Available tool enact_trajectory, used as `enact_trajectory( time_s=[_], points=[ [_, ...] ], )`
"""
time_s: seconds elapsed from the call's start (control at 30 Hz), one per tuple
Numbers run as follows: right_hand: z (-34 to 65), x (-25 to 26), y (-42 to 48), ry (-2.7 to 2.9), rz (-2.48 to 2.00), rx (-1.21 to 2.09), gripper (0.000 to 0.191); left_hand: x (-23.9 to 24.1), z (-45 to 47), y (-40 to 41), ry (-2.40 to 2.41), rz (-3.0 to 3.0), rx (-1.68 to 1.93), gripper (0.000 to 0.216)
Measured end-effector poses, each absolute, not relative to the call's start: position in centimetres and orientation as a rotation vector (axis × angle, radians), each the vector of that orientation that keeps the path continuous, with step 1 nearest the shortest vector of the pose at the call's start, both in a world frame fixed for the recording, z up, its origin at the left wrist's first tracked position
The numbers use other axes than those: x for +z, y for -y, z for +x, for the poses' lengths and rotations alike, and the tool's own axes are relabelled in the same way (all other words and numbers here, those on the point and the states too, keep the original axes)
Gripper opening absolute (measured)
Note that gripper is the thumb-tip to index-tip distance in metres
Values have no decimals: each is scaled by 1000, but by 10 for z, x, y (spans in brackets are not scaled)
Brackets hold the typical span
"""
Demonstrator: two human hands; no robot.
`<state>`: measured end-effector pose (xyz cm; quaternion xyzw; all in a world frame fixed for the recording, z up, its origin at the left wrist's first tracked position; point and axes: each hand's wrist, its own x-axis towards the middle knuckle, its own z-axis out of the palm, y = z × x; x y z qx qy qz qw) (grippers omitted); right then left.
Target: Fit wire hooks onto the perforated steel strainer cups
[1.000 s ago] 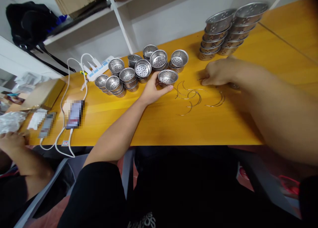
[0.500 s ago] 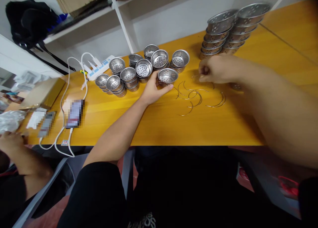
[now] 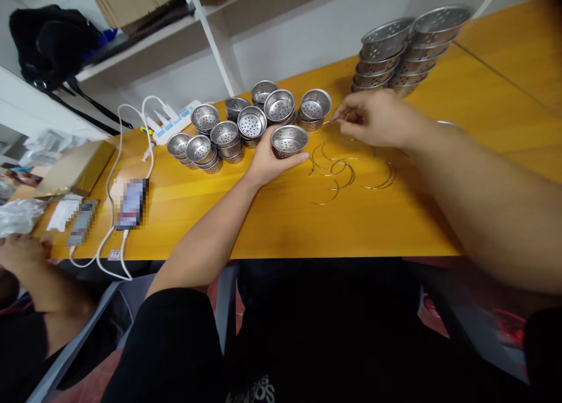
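1. Since the earlier frames, the right hand (image 3: 373, 119) had moved left toward the perforated metal cup (image 3: 290, 142), which had itself shifted slightly left with the left hand (image 3: 264, 161).
2. At the near left, a co-worker's hand (image 3: 24, 253) rested by the table (image 3: 272, 233), with two blurred-out phones (image 3: 130, 204) on white cables to its right.
3. Several loose curved wires (image 3: 352, 173) lay on the table, right of the left hand and nearer than the right.
4. The left hand's fingers were curled around the cup, thumb along its near side; I could not tell whether its base touched the table.
5. Thumb and fingertips of the right hand pinched a thin wire (image 3: 328, 122), to the right of the cup.
6. Beyond the left hand stood grouped cups (image 3: 226, 135), several stacked.
7. At the far right rose two taller stacks (image 3: 375, 66).
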<state>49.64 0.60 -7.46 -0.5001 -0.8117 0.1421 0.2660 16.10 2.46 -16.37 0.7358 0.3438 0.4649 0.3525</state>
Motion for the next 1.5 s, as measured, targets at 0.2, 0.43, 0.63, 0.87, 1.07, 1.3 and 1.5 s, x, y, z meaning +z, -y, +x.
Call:
enact_trajectory(
  time_s=[0.2,0.43,0.63,0.87,1.07,1.3,1.5],
  points=[
    [479,-63,13,2105,-1322,557,16,-163,163,-26,-888,1981,1204,121],
    [463,-58,24,2012,-1460,678,34,-163,166,-26,-848,2022,1134,108],
    [461,-61,26,2001,-1354,658,45,-160,158,-21,-927,2055,1195,106],
    [457,-56,29,1991,-1474,640,51,-156,161,-18,-913,2002,1148,117],
    [456,-53,29,2011,-1449,562,38,-162,167,-23,-851,1981,1116,116],
    [453,-50,33,1932,-1548,605,56,-167,166,-22,-872,1937,1146,108],
    [446,-50,39,1954,-1382,656,56,-162,169,-16,-912,1927,1174,110]
  ],
)
